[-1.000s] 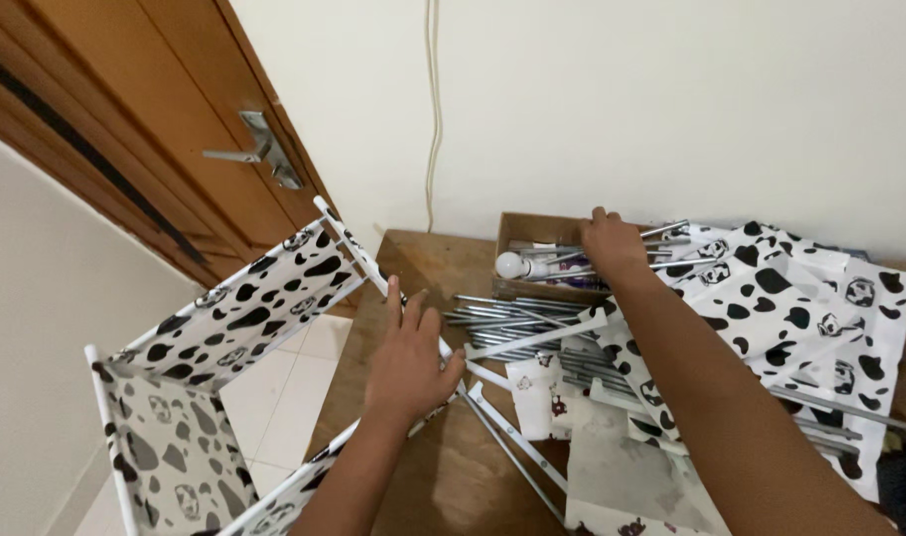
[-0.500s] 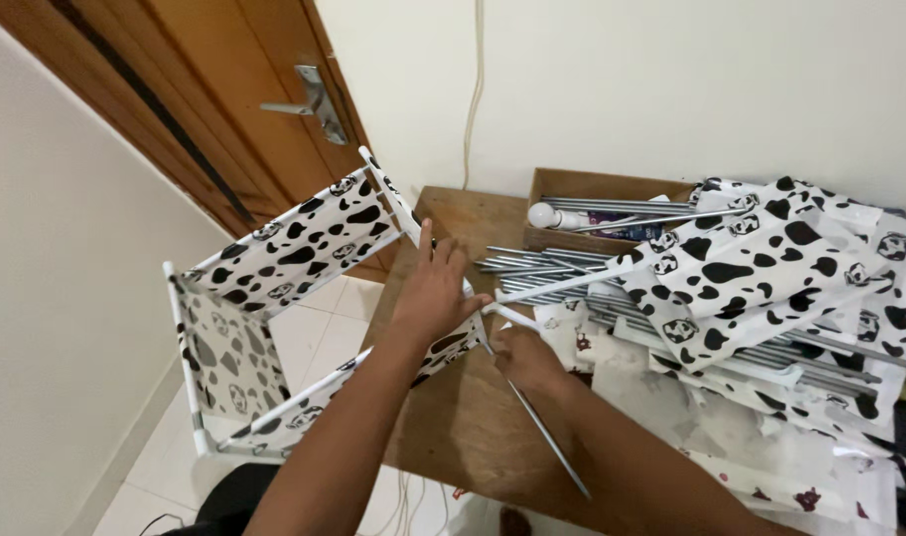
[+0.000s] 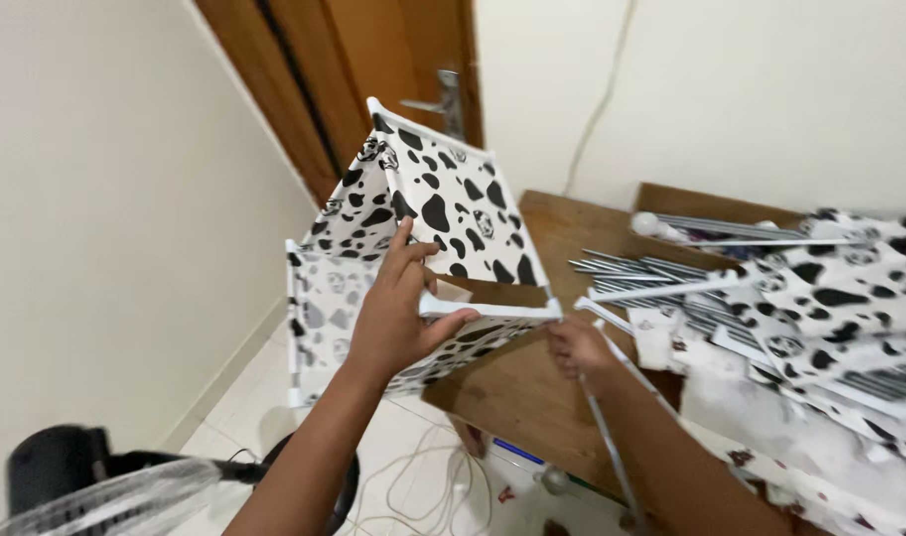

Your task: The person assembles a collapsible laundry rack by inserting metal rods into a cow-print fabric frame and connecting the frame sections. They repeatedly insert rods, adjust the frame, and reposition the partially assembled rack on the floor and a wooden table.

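Two hands: left hand (image 3: 398, 323) grips one cow-print frame (image 3: 423, 238); right hand (image 3: 577, 347) grips one rod (image 3: 612, 447).

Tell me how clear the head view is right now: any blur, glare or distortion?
Head view: even indoor light, no glare; left hand on the spotted fabric frame is fairly sharp; right hand and the rod look soft; the fan at bottom left is blurred; the door leans, wide-angle style.

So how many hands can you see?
2. The left hand grips the white rail of the cow-print fabric box frame. The right hand is lower, at the wooden table, holding a thin metal rod.
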